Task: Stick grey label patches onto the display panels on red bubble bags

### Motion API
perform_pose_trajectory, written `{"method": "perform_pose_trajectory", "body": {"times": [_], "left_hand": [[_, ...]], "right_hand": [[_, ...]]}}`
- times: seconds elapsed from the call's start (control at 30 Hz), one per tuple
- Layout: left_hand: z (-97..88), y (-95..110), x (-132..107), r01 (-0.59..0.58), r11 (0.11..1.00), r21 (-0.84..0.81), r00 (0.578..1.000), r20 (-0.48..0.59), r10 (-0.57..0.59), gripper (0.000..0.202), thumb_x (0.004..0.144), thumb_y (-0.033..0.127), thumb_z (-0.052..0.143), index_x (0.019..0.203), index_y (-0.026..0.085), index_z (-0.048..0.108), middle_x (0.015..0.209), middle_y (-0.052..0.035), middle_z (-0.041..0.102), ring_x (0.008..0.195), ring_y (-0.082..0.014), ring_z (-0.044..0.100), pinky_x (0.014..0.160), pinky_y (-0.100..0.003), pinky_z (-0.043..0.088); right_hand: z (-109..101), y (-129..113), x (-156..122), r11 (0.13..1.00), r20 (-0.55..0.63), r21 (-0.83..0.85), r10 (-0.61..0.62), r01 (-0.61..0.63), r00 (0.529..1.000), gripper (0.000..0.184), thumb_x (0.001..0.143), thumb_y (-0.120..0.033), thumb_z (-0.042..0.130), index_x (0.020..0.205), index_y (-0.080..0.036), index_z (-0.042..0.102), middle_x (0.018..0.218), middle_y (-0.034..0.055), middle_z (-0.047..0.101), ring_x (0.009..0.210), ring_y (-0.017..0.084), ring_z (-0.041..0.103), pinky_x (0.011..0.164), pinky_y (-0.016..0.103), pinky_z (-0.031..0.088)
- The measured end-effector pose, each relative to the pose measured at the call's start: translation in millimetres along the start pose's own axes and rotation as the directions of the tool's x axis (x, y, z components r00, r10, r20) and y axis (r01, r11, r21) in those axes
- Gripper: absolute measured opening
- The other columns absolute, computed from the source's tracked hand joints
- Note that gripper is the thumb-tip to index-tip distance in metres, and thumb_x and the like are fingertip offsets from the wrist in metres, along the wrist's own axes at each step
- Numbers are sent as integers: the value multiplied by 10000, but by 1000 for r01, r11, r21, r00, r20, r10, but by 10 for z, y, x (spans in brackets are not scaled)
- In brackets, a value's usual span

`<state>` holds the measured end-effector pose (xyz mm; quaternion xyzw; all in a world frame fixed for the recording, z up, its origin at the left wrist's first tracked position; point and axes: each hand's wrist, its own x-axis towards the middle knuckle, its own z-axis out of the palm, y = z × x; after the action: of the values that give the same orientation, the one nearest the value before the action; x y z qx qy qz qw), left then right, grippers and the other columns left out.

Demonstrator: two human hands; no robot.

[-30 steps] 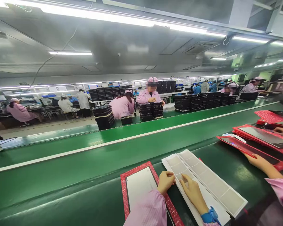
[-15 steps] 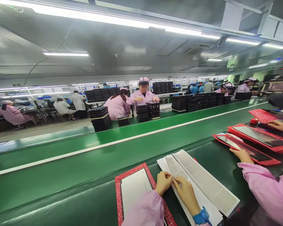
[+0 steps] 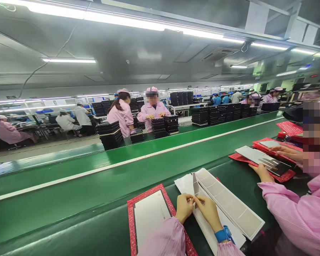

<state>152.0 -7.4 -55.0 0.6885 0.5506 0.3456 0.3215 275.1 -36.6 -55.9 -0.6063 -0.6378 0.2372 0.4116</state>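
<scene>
Grey label strip (image 3: pixel 195 186) is lifted along one edge off a white backing sheet (image 3: pixel 183 182), right where the two hands meet; call that spot the clock centre. Left hand (image 3: pixel 185 207): thumb and forefinger pinching the strip's edge, other fingers curled in. Right hand (image 3: pixel 207 212), blue band (image 3: pixel 223 234) on its wrist: thumb and index nipped on the same edge, tips right up against the left's; exact contact too small to tell. Second label sheet (image 3: pixel 230 202), with a column of outlined rectangles, lies flat from 12 round to 4 o'clock, just beside the strip. At 9 o'clock a white panel (image 3: pixel 149 220) with a dark border lies on red bubble wrap (image 3: pixel 131 220), lower part hidden by the left sleeve (image 3: pixel 166 236). All on a dark green bench surface (image 3: pixel 69 234). At 2 to 3 o'clock a co-worker in pink has one hand (image 3: pixel 262 172) at the near edge of a glossy panel (image 3: pixel 252 155) on more red wrap; other hand (image 3: pixel 288 152) is over the far side, can't tell if touching. Green conveyor (image 3: pixel 117 177) with a white line crosses from 10 to 2. Two people in pink at 11, behind black stacks (image 3: pixel 160 127); longer row of black stacks (image 3: pixel 224 113) at 1 o'clock
</scene>
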Motion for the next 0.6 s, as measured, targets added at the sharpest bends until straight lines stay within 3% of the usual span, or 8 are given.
{"method": "perform_pose_trajectory", "body": {"times": [0.17, 0.3, 0.43, 0.6], "left_hand": [[-9, 26, -12, -14, 1000, 8, 1000, -6, 14, 218, 717, 248, 523, 750, 162, 720, 659, -15, 638, 583, -114, 523, 578, -221, 361], [-18, 27, -3, 13, 1000, 28, 1000, -11, -12, 225, 711, 257, 516, 719, 153, 715, 565, 7, 592, 535, -108, 499, 539, -213, 345], [-36, 10, 0, 93, 993, 77, 994, -66, -88, 222, 697, 236, 498, 687, 146, 701, 509, 14, 560, 539, -120, 515, 529, -216, 333], [-76, -31, -16, 230, 964, 131, 968, -136, -212, 198, 691, 274, 519, 676, 168, 685, 670, -30, 655, 658, -161, 594, 566, -228, 367]], "right_hand": [[-19, -12, -7, 999, 3, 49, 3, -3, 1000, 443, 815, -507, 401, 819, -189, 711, 741, 69, 679, 763, 219, 613, 728, 293, 439], [-6, -5, -6, 994, -28, 103, 28, -25, 999, 437, 789, -524, 428, 779, -178, 694, 760, 72, 675, 753, 223, 607, 724, 306, 442], [-27, 57, 21, 978, -63, 198, 85, -71, 994, 410, 753, -517, 476, 710, -155, 663, 714, 67, 667, 704, 210, 609, 705, 301, 458], [-291, 276, 17, 921, -156, 355, 230, -163, 960, 450, 723, -537, 492, 785, -118, 641, 801, 99, 671, 757, 217, 624, 703, 299, 497]]}}
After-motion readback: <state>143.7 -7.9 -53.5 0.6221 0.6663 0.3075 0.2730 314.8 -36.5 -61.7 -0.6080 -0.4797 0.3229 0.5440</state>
